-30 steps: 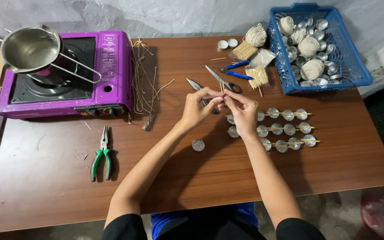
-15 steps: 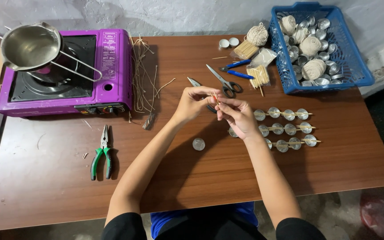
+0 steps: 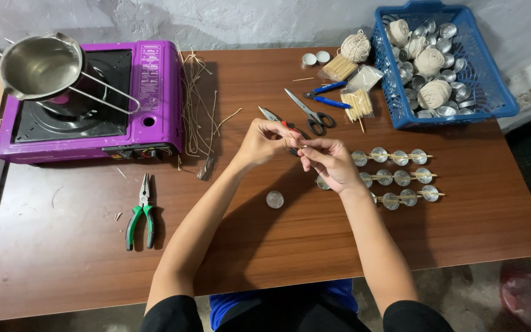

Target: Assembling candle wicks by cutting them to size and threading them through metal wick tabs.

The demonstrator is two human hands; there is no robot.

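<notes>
My left hand (image 3: pixel 264 140) and my right hand (image 3: pixel 332 163) meet above the middle of the brown table (image 3: pixel 62 258). Both pinch a small thin pale stick (image 3: pixel 301 146) between their fingertips; its exact kind is too small to tell. A lone round metal cup (image 3: pixel 275 199) sits on the table just below the hands. Right of my right hand lie three rows of metal cups (image 3: pixel 401 177) with thin sticks laid across them. Red-handled pliers (image 3: pixel 273 117) lie partly hidden behind my left hand.
A purple gas stove (image 3: pixel 149 92) with a steel pot (image 3: pixel 38 67) stands far left. Loose wick strands (image 3: pixel 198 104), green pliers (image 3: pixel 141 212), scissors (image 3: pixel 308 114), a blue tool (image 3: pixel 326 95), stick bundles (image 3: pixel 357 104), a twine ball (image 3: pixel 356 46) and a blue basket (image 3: pixel 493 92) of cups and twine surround the hands.
My right hand has drawn back from the cup rows toward the left hand. Both hands sit a little closer together, still pinching the stick.
</notes>
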